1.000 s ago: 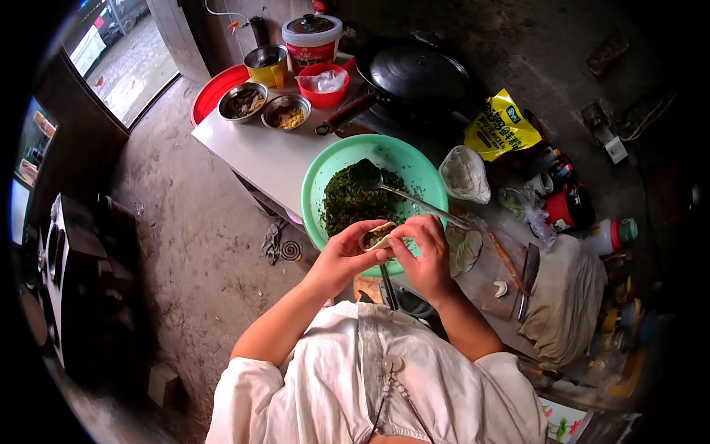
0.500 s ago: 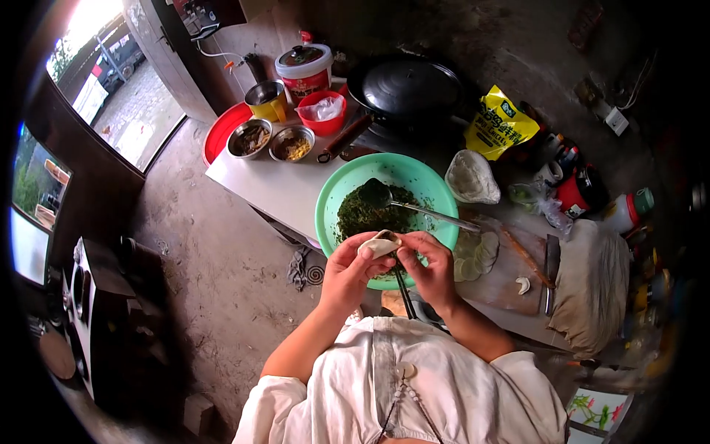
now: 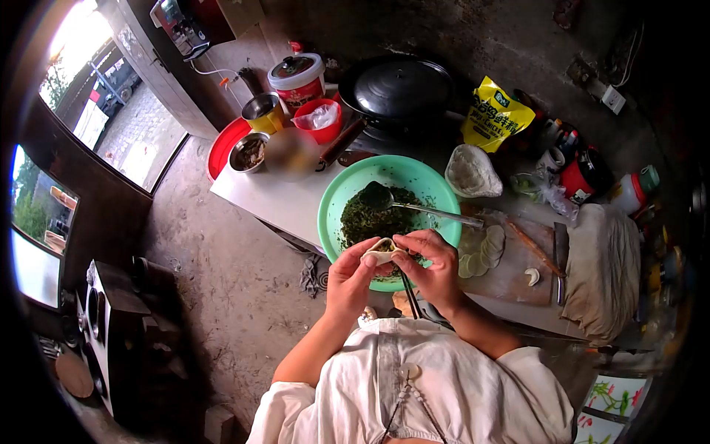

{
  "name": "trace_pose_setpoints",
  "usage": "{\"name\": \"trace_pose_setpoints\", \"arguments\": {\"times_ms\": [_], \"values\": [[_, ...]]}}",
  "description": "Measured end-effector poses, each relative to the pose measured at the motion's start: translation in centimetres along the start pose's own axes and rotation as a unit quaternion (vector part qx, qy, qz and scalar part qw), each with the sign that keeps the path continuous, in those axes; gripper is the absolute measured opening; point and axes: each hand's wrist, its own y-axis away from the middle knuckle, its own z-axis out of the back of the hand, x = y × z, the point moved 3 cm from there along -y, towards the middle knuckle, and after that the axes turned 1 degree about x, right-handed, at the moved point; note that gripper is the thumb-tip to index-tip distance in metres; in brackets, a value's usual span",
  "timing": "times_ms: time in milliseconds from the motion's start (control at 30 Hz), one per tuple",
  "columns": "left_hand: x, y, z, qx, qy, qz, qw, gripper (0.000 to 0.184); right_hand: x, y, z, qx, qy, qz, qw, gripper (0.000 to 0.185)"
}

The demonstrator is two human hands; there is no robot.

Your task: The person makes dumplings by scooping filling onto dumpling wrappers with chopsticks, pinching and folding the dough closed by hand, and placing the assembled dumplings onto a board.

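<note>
Between my two hands, over the near edge of a green basin, is a dumpling, its wrapper folded round dark filling that shows at the top. My left hand pinches the dumpling's left side. On the other side, the fingers and thumb of my right hand grip its edge. Dark chopsticks stick out below my right hand; how they are held is hidden. Chopped green filling lies in the basin, with a metal ladle resting in it.
Round wrappers, a rolling pin, a knife and a small piece of dough lie on the board at right. Behind are a flour bag, a yellow packet, a lidded wok and a red bowl.
The dumpling has been turned and its top gapes wider, showing more filling. Both hands still grip it. The whole view has shifted slightly.
</note>
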Motion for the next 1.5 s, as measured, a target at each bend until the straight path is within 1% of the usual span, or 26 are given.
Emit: {"name": "trace_pose_setpoints", "arguments": {"times_ms": [33, 167, 233, 300, 367, 433, 467, 533, 567, 633, 667, 733, 767, 833, 933, 967, 1033, 1067, 1133, 1200, 1267, 1333, 1433, 1500], "values": [[0.0, 0.0, -0.1, 0.001, -0.002, 0.001, 1.0, 0.032, -0.1, 0.0, 0.0, 0.008, -0.013, -0.014, 1.0, 0.015], [-0.2, 0.0, -0.7, -0.016, -0.017, 0.002, 1.0, 0.034, 0.0, 0.1, 0.0, 0.018, -0.022, -0.014, 1.0, 0.013], [-0.3, 0.0, -0.7, -0.017, -0.022, 0.0, 1.0, 0.034, 0.3, 0.0, 0.1, -0.003, 0.009, 0.032, 0.999, 0.013], [-0.3, 0.0, -0.6, 0.008, -0.035, 0.002, 0.999, 0.032, 0.1, 0.0, 0.1, -0.008, -0.009, 0.031, 0.999, 0.016], [-0.4, 0.0, -0.6, 0.006, -0.045, -0.006, 0.999, 0.033, 0.5, -0.2, 0.3, -0.012, -0.027, 0.032, 0.999, 0.018], [-0.5, 0.0, -0.7, 0.004, -0.055, -0.012, 0.998, 0.033, 1.7, -0.7, 0.7, -0.024, 0.02, 0.046, 0.998, 0.024], [-0.6, 0.0, -0.8, 0.009, -0.058, -0.015, 0.998, 0.033, 1.6, -0.7, 0.8, -0.024, 0.02, 0.046, 0.998, 0.024], [-0.8, 0.0, -0.8, 0.014, -0.062, -0.017, 0.998, 0.032, 1.3, -0.4, 0.6, 0.028, 0.081, 0.093, 0.992, 0.031], [-0.9, 0.0, -0.8, 0.017, -0.074, -0.021, 0.997, 0.032, 1.1, -0.5, 0.6, 0.027, 0.082, 0.093, 0.992, 0.031], [-0.9, -0.1, -0.8, 0.02, -0.086, -0.023, 0.996, 0.031, 1.1, -0.6, 0.6, 0.027, 0.105, 0.147, 0.983, 0.031], [-1.0, -0.2, -0.9, 0.035, -0.1, -0.038, 0.994, 0.03, 1.1, -0.5, 0.5, 0.027, 0.106, 0.147, 0.983, 0.031], [-1.1, -0.2, -1.0, 0.049, -0.113, -0.053, 0.991, 0.029, 0.6, -0.3, 0.4, 0.01, -0.004, 0.04, 0.999, 0.028], [-1.1, -0.2, -1.1, 0.059, -0.11, -0.059, 0.99, 0.028, 0.8, -0.4, 0.5, 0.01, -0.004, 0.04, 0.999, 0.028], [-1.3, -0.3, -1.3, 0.068, -0.106, -0.066, 0.99, 0.026, 1.0, -0.9, 0.8, 0.012, -0.022, -0.002, 1.0, 0.022], [-1.4, -0.3, -1.5, 0.077, -0.106, -0.076, 0.989, 0.024, 1.2, -0.9, 0.8, 0.042, -0.006, 0.014, 0.999, 0.019], [-1.4, -0.3, -1.4, 0.074, -0.098, -0.064, 0.99, 0.024, 1.0, -0.9, 0.8, 0.042, -0.006, 0.013, 0.999, 0.019], [-1.4, -0.4, -1.4, 0.071, -0.09, -0.052, 0.992, 0.023, 1.0, -0.9, 0.8, 0.044, 0.025, 0.1, 0.994, 0.02], [-1.4, -0.4, -1.7, 0.067, -0.085, -0.049, 0.993, 0.022, 0.9, -0.9, 0.6, 0.045, 0.025, 0.1, 0.994, 0.02], [-1.4, -0.4, -1.8, 0.064, -0.081, -0.046, 0.994, 0.022, 1.0, -0.7, 0.6, 0.009, 0.075, 0.16, 0.984, 0.019], [-1.3, -0.3, -1.7, 0.07, -0.06, -0.023, 0.995, 0.023, 0.8, -0.6, 0.6, 0.007, 0.07, 0.156, 0.985, 0.018], [-1.4, -0.2, -1.6, 0.071, -0.085, -0.033, 0.993, 0.023, 1.1, -0.6, 0.6, 0.007, 0.065, 0.153, 0.986, 0.017], [-1.5, -0.2, -1.6, 0.07, -0.108, -0.043, 0.991, 0.023, 1.6, -0.9, 0.5, 0.02, 0.037, 0.094, 0.995, 0.014], [-1.9, -0.2, -2.2, 0.088, -0.133, -0.047, 0.986, 0.024, 1.3, -0.7, 0.5, 0.029, 0.062, 0.103, 0.992, 0.013], [-2.1, -0.1, -2.5, 0.103, -0.128, -0.041, 0.985, 0.029, 1.3, -0.7, 0.7, 0.031, 0.063, 0.107, 0.992, 0.013]]}}
